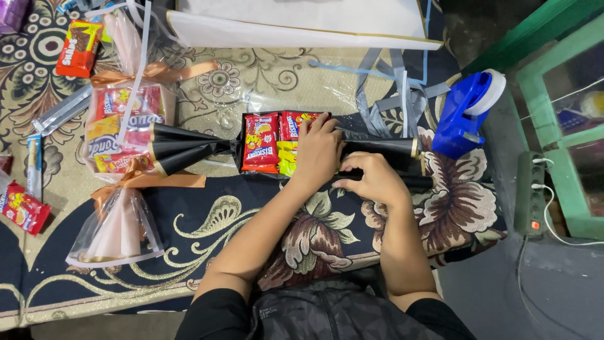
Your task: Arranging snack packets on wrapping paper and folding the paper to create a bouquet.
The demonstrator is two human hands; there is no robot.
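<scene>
A bundle of red and yellow snack packets point(261, 143) lies on the patterned carpet, wrapped in black paper with gold edges point(179, 150) that fans out to the left. My left hand point(319, 151) presses flat on the right half of the packets. My right hand point(371, 177) lies just to its right, fingers curled and pinching the gathered black paper point(393, 148) that runs off to the right. Clear film sits under and behind the bundle.
A finished snack bouquet point(123, 129) in clear wrap with orange ribbons lies at the left. Loose packets point(78, 39) point(24, 209) lie around it. A blue tape dispenser point(469, 110), grey ribbon point(387, 94), white paper sheets point(302, 22), a power strip point(531, 192) and a green cabinet point(553, 94) stand right.
</scene>
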